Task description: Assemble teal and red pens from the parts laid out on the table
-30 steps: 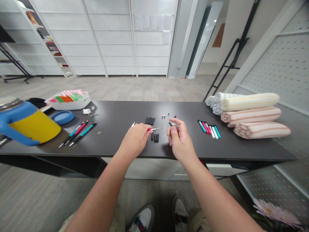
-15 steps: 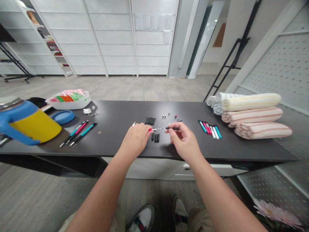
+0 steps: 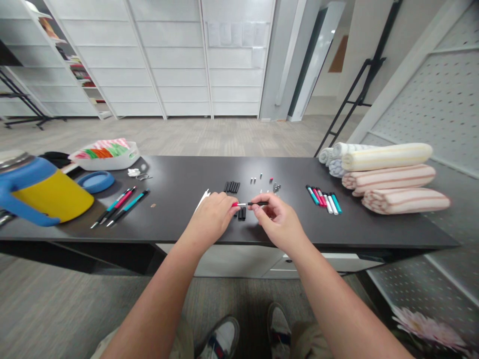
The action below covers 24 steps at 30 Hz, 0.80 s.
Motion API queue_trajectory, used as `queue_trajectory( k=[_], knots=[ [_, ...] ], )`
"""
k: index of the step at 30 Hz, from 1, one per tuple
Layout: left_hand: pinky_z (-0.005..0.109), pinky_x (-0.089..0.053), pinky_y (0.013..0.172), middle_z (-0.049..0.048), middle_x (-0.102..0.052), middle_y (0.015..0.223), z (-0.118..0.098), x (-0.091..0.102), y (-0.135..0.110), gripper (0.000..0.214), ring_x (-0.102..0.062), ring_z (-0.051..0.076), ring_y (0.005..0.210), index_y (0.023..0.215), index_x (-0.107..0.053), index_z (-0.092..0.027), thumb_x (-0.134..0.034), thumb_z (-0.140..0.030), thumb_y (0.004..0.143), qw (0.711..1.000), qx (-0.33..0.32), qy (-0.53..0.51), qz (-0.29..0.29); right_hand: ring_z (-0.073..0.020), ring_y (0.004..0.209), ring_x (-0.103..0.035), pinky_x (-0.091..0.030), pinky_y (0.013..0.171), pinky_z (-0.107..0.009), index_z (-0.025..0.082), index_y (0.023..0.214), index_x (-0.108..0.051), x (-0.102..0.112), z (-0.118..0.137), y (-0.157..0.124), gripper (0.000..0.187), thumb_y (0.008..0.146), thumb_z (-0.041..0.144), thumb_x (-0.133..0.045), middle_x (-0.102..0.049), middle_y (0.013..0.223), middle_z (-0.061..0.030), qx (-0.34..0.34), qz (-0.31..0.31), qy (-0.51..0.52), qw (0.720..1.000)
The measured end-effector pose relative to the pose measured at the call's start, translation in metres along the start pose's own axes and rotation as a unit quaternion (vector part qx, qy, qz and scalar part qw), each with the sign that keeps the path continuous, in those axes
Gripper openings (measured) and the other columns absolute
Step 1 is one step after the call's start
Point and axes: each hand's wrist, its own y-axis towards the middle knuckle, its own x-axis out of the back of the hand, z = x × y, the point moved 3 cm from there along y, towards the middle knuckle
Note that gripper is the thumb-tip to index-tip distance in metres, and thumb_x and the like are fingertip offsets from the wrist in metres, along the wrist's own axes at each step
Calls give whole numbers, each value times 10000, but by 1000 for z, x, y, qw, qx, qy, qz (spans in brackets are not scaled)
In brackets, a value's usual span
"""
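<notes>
My left hand [image 3: 211,217] is closed around a pink pen barrel [image 3: 234,204], with most of it hidden by the fingers. A thin pale refill [image 3: 242,204] sticks out of it to the right. Between thumb and fingers, my right hand [image 3: 280,219] pinches a black pen grip [image 3: 259,203], its end now over the refill's tip. Black grip tubes lie in a row [image 3: 232,187] beyond the hands and in a smaller group [image 3: 242,214] just below them. White refills [image 3: 202,199] lie beside my left hand. Tiny silver pieces [image 3: 253,180] and a pink piece [image 3: 271,179] lie farther back.
Pens [image 3: 119,205] in teal and pink, a blue lid [image 3: 96,182], a yellow-blue jug [image 3: 48,192] and a white basket [image 3: 107,160] are on the left. Coloured barrels [image 3: 324,199] and rolled towels [image 3: 392,174] are on the right of the dark table [image 3: 168,174].
My right hand has moved left with the black grip, toward the pink barrel. Less of the refill shows between the hands.
</notes>
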Motion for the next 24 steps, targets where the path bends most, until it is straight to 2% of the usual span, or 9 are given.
queue_trajectory(
  k=[4, 8, 15, 24],
  knots=[
    [412, -464, 877, 108, -667, 1017, -5, 0, -2, 344, -583, 261, 933, 1128, -661, -162, -369, -343, 1123, 999, -21, -24, 3, -152, 572, -568, -433, 574, -288, 244, 1087, -674, -1, 3, -1, 193, 963, 391, -661, -662, 710, 27, 16, -1, -38, 999],
    [416, -471, 881, 115, -664, 1027, -9, 2, -4, 352, -575, 262, 949, 1150, -656, -158, -337, -306, 1123, 999, -42, -33, 0, -161, 574, -593, -445, 587, -295, 250, 1087, -688, -3, 1, -1, 208, 973, 424, -670, -654, 676, 35, 21, 24, -57, 998],
    [412, -468, 869, 103, -686, 1016, -9, 1, -5, 337, -575, 255, 930, 1153, -671, -167, -364, -303, 1123, 998, -54, -27, -4, -168, 638, -672, -492, 638, -305, 267, 1079, -759, -5, -1, -1, 176, 963, 389, -708, -778, 833, 7, 24, 35, -61, 997],
    [381, -471, 847, 84, -718, 1000, -5, -1, -5, 254, -602, 234, 907, 1153, -690, -176, -457, -262, 1099, 997, -71, -28, -22, -162, 700, -709, -507, 692, -277, 268, 1067, -793, -3, 0, 0, 142, 970, 339, -718, -819, 888, 4, 32, 35, -79, 996]
  ],
)
